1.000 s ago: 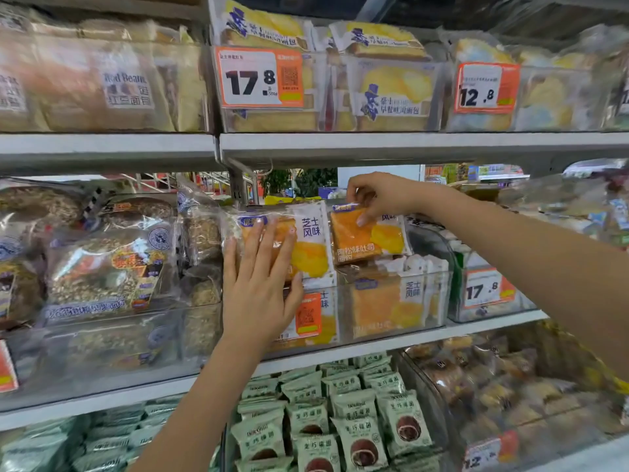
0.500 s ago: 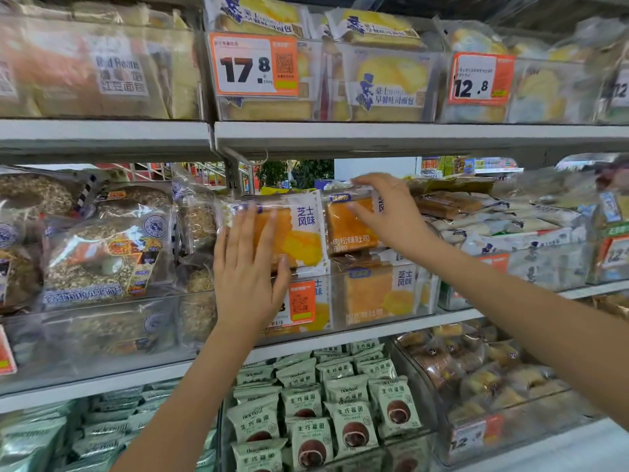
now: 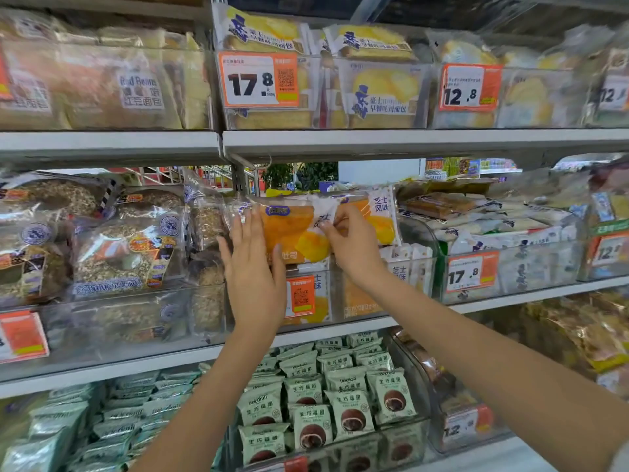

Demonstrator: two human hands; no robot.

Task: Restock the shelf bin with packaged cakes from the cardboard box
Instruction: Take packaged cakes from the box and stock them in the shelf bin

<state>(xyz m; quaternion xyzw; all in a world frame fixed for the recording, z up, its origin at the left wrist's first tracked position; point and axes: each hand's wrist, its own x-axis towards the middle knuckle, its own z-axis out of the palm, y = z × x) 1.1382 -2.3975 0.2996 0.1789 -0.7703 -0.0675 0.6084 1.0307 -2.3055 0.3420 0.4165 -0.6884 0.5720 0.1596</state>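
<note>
Hands both on orange clear-wrapped cake pkg (image 3: 299, 229) atop clear plastic shelf bin (image 3: 343, 301): left hand (image 3: 253, 267) flat, fingers straight; right hand (image 3: 350, 243) pinching wrapper; pkg long axis runs left-right.

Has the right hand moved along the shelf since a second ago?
Yes. The right hand moved left toward the orange price tag, now pinching the left cake pack.

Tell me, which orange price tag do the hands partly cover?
The orange price tag on the middle-shelf bin of orange cakes, between the two wrists. The left hand hides its price; the others show 17.8 or 12.8 openly.
</note>
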